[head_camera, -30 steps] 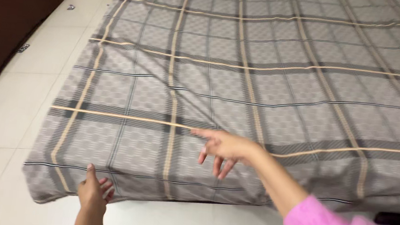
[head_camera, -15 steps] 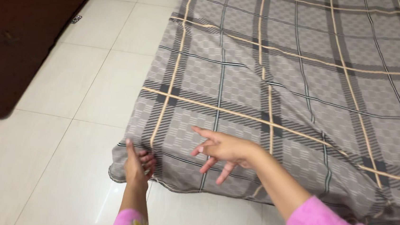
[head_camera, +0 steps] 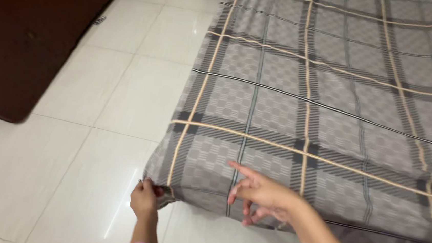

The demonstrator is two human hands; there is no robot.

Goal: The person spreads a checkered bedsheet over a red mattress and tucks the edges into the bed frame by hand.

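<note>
Straightening the plaid bedsheet at the near corner of the bed.

The left hand (head_camera: 144, 200) pinches the corner of the grey plaid bedsheet (head_camera: 325, 109) where it hangs over the bed's edge above the white tiled floor (head_camera: 99, 102), its grip closed on the fabric. The right hand (head_camera: 261, 194) hovers just over the sheet near the edge, fingers spread and holding nothing. The sheet lies mostly flat across the bed, with slight ripples near the corner. Judging from this, the corner is being pulled taut; the next move likely calls for a firm tug and a smoothing pass. A dark wooden cabinet (head_camera: 27, 34) stands well apart.
</note>
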